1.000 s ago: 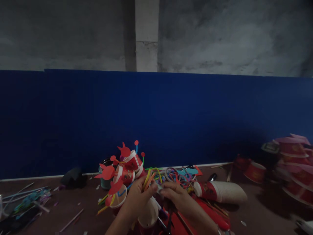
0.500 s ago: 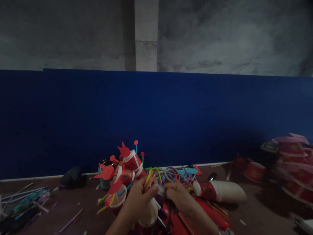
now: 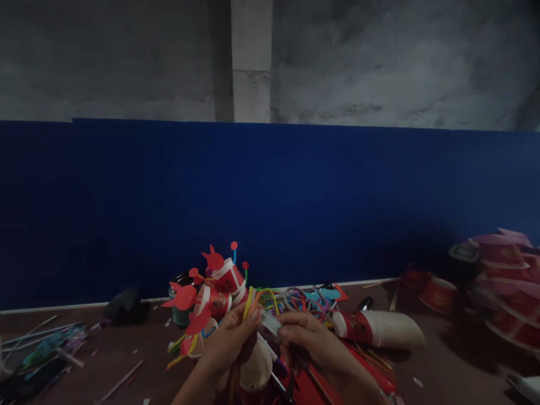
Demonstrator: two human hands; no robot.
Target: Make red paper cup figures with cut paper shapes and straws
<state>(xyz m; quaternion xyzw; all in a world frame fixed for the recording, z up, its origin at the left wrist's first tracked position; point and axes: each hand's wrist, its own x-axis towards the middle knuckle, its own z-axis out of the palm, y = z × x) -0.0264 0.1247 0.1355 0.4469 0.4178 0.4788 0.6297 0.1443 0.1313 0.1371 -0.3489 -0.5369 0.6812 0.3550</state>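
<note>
In the lower middle, my left hand (image 3: 228,339) is closed with a yellow strip and an orange strip (image 3: 255,304) sticking up between thumb and fingers. My right hand (image 3: 310,336) pinches a small whitish, see-through roll (image 3: 270,325) that looks like clear tape; it lies between both hands, close to my left fingertips. Below the hands stands a paper cup (image 3: 256,365), partly hidden by my left hand. Just left of my left hand are several decorated red paper cups (image 3: 214,304) with red paper heads and coloured stalks.
A stack of nested paper cups (image 3: 386,329) lies on its side at the right. Coloured strips and rings (image 3: 301,301) lie behind my hands. Scraps (image 3: 50,349) litter the left side; pink and red bowls (image 3: 508,281) stand far right. A blue panel (image 3: 270,202) rises behind.
My hands have drawn slightly apart, and the whitish roll between them shows more clearly. The yellow strip in my left hand stands more upright. The cup below is less covered.
</note>
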